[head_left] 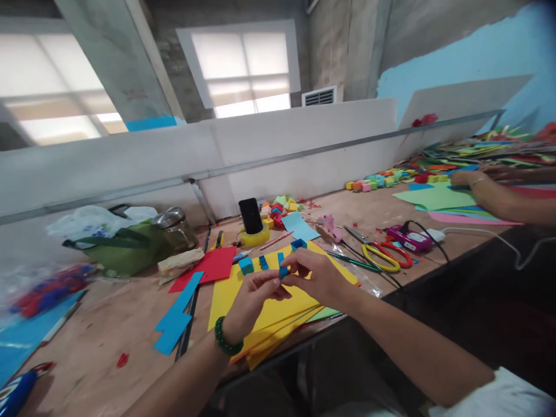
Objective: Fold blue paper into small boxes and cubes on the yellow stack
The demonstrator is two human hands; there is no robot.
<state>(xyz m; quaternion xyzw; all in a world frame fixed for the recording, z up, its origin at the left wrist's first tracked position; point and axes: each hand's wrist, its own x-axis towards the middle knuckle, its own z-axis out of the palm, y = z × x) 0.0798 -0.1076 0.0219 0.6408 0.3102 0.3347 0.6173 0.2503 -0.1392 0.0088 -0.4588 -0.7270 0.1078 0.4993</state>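
Over the yellow sheets (pixel 234 304), my left hand (pixel 254 298) and my right hand (pixel 319 277) meet at the fingertips, both closed on a small blue folded paper strip (pixel 282 266). A green bead bracelet circles my left wrist. Just beyond my fingers, a blue paper cube (pixel 246 266), a small zigzag-folded blue paper piece (pixel 263 263) and an open blue paper box shape (pixel 299 244) rest on the yellow paper. Part of the strip is hidden by my fingertips.
Blue strips (pixel 180 310) and red paper (pixel 208 269) lie left. Behind stand a phone (pixel 251 215) on a tape roll (pixel 255 237) and piled paper cubes (pixel 278 211). Scissors (pixel 380 258), a glue gun (pixel 330 227) and a purple power box (pixel 409 238) lie right. Another person's arm (pixel 499 197) reaches over green paper.
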